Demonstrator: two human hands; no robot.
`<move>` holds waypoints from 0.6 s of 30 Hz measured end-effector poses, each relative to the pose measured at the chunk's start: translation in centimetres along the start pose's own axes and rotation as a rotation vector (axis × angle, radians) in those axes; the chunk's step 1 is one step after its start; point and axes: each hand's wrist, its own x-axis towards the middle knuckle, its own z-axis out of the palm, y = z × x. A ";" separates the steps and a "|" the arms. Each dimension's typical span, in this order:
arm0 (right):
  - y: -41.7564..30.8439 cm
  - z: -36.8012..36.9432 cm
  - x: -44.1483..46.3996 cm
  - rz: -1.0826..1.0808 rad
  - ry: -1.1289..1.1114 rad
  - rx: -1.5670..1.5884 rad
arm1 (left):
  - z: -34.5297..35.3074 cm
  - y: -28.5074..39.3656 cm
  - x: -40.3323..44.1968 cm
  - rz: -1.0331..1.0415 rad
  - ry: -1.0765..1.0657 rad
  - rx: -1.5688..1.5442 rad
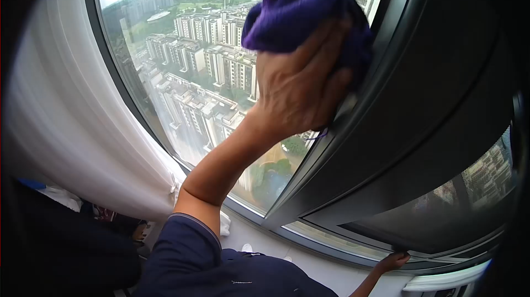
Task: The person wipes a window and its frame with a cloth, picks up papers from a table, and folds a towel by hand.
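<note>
My left hand (301, 84) is raised in front of the tall window pane (182, 59), its fingers pressed into a bunched purple cloth (306, 7). The cloth lies over the upper right part of the glass, beside the dark window frame (375, 76). A thin purple strand hangs below the palm. Low on the right, my right hand (395, 261) is small in view, its fingers curled together at the lower dark frame of the neighbouring window section. What lies under its fingertips is hard to see.
A white curtain (83, 104) hangs along the left of the window. Dark fabric and mixed items (105, 214) lie at the lower left. White shoes (247, 248) show on the pale floor (259, 236). White folded material (447, 279) is at the lower right.
</note>
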 end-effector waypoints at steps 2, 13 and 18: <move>-1.5 -0.3 -0.3 0.092 -0.045 0.025 | -0.7 1.4 -12.3 -0.197 -0.242 -0.246; -2.0 0.4 -0.6 0.158 -0.010 -0.007 | -2.0 0.3 -15.5 0.008 -0.364 0.026; 0.2 0.6 -0.4 0.128 0.024 -0.064 | 0.0 -7.2 6.6 0.109 0.092 0.029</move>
